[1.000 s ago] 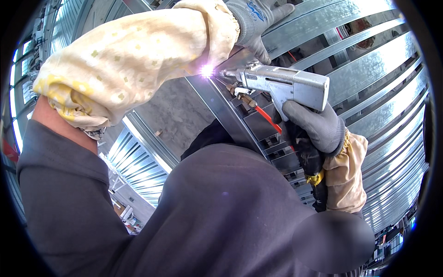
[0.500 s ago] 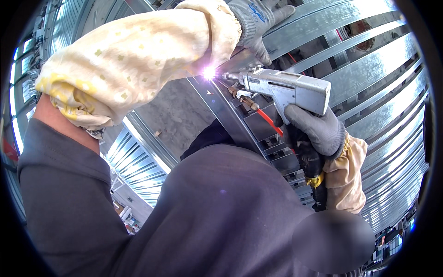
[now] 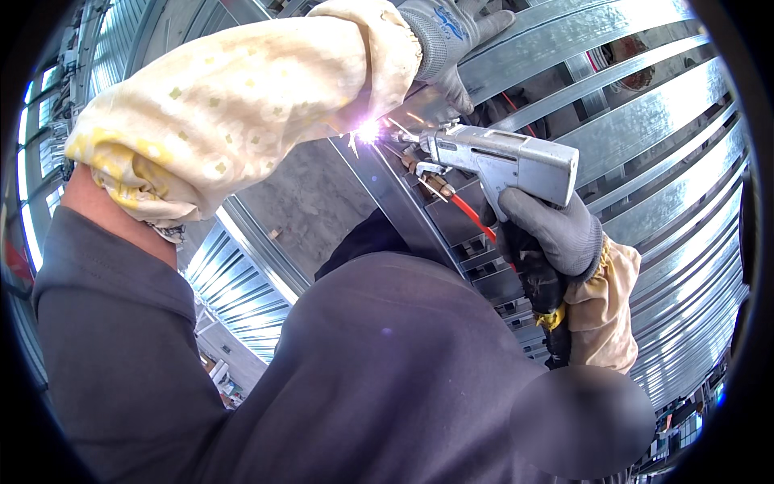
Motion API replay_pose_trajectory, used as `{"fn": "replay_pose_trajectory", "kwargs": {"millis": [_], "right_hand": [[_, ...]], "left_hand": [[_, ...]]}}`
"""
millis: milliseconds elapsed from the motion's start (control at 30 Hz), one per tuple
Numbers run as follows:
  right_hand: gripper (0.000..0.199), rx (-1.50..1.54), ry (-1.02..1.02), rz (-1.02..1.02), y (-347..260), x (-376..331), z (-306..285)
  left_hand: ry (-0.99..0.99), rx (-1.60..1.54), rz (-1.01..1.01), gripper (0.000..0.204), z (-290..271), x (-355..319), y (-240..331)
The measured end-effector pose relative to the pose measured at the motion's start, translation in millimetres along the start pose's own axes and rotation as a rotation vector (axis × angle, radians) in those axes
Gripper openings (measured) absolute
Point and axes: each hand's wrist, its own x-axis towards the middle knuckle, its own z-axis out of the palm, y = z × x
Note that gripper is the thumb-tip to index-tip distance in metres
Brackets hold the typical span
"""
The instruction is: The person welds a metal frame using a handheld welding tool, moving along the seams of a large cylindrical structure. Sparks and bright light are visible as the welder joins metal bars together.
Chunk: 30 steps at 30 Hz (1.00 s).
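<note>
Right hand point(image 3: 555, 230) gripping silver torch point(image 3: 516, 160), metal beam point(image 3: 397, 198) partly hidden by glare point(image 3: 368, 131), left hand point(image 3: 451, 39) spread, cropped above

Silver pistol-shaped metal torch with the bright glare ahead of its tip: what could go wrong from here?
Heat from the white-violet glare might scorch the cream patterned fabric sleeve, which appears close to it. Bare skin shows past that sleeve, so stray spatter could burn it. If the silver pistol-shaped metal torch drifted, heat could reach the gray-gloved left hand near its tip.
</note>
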Motion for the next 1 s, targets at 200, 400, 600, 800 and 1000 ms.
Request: {"fn": "replay_pose_trajectory", "kwargs": {"millis": [200, 400, 600, 800, 1000], "right_hand": [[0.041, 0.008, 0.05, -0.047, 7, -1, 2], [0.042, -0.017, 0.054, 0.002, 6, -2, 0], [0.04, -0.046, 0.051, -0.019, 6, -2, 0], [0.036, -0.05, 0.06, -0.012, 6, -3, 0], [0.048, -0.045, 0.005, 0.018, 7, 0, -6]], "left_hand": [[0.0, 0.002, -0.003, 0.111, 1, 1, -1], [-0.004, 0.003, -0.012, 0.109, 2, 2, -1], [-0.019, -0.003, -0.017, 0.107, 2, 4, 1], [-0.02, -0.021, -0.021, 0.106, 0, 4, -1], [0.134, -0.198, 0.014, 0.098, 0, -10, -12]]}}
